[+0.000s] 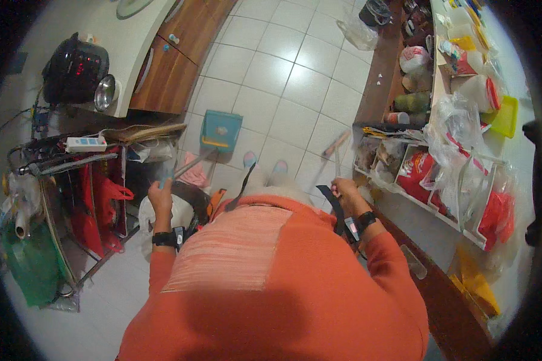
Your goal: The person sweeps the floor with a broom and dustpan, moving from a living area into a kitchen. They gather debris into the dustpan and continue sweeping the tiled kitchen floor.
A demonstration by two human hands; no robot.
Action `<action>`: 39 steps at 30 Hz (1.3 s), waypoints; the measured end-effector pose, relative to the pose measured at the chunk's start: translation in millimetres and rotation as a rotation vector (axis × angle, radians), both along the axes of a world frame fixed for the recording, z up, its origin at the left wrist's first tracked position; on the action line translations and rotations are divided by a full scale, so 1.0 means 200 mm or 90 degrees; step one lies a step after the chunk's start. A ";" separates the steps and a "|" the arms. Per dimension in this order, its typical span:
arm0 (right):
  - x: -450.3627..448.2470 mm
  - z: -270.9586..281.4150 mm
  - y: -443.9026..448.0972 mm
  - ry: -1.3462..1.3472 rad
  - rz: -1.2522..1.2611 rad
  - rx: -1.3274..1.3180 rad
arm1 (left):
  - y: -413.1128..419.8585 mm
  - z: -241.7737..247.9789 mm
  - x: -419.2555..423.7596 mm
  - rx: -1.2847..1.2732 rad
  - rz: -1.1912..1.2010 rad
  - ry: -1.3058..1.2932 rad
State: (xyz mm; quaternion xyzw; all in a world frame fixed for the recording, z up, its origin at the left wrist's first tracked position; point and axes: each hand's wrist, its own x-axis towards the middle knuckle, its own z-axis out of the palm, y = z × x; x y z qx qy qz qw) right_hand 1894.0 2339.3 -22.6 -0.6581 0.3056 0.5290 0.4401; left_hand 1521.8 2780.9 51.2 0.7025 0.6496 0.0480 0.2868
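My left hand [161,199] grips the upper end of a long dustpan handle [192,164]. At its far end a blue-green dustpan [220,128] rests on the tiled floor, ahead of my left slipper [249,159]. On the other side, my right hand [344,191] is closed around a broom handle [337,166]. The broom head [337,143] is down near the floor by the right-hand shelf, blurred. Dustpan and broom are well apart, on opposite sides of my feet. Black straps and small devices sit on both wrists.
Wooden cabinets [171,74] with a countertop line the left, with a black appliance [77,70] on top. A rack with red bags [97,207] stands nearer. Crowded shelves [390,97] run along the right. A pink cloth [193,170] and a clear plastic bag [357,34] are on the floor.
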 end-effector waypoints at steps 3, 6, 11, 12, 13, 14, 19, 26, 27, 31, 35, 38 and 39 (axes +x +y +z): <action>-0.01 -0.03 0.15 0.033 0.001 0.027 | -0.04 0.04 0.05 -0.010 0.002 -0.013; -0.03 -0.08 0.38 0.071 -0.008 0.055 | -0.07 0.08 0.08 0.029 -0.020 0.002; 0.15 -0.30 0.65 0.072 0.185 0.202 | -0.10 0.08 0.12 0.024 -0.035 0.068; 0.23 -0.35 0.70 0.097 0.128 0.224 | -0.10 0.07 0.13 0.036 -0.022 0.057; 0.30 -0.40 0.74 0.106 0.102 0.228 | -0.10 0.05 0.15 0.018 0.011 0.066; 0.36 -0.42 0.75 0.099 0.070 0.194 | -0.10 0.05 0.17 0.029 -0.019 0.069; 0.53 -0.37 0.72 -0.050 0.000 0.239 | -0.03 0.03 0.33 0.055 -0.037 0.086; 0.81 -0.20 0.47 -0.301 0.059 0.007 | 0.21 -0.02 0.71 0.055 -0.091 0.105; 0.87 -0.20 0.43 -0.300 0.045 -0.023 | 0.24 -0.03 0.78 0.053 -0.092 0.098; 1.23 -0.37 0.34 -0.264 0.074 -0.080 | 0.36 -0.02 1.00 0.053 -0.090 0.114; 1.64 -0.75 0.39 -0.241 0.226 -0.071 | 0.49 0.00 1.19 0.099 -0.119 0.121; 1.77 -0.94 0.64 -0.439 0.661 0.050 | 0.58 0.00 1.31 0.037 -0.107 0.095; 1.76 -0.93 0.75 -0.352 0.587 0.024 | 0.60 0.01 1.35 0.029 -0.111 0.071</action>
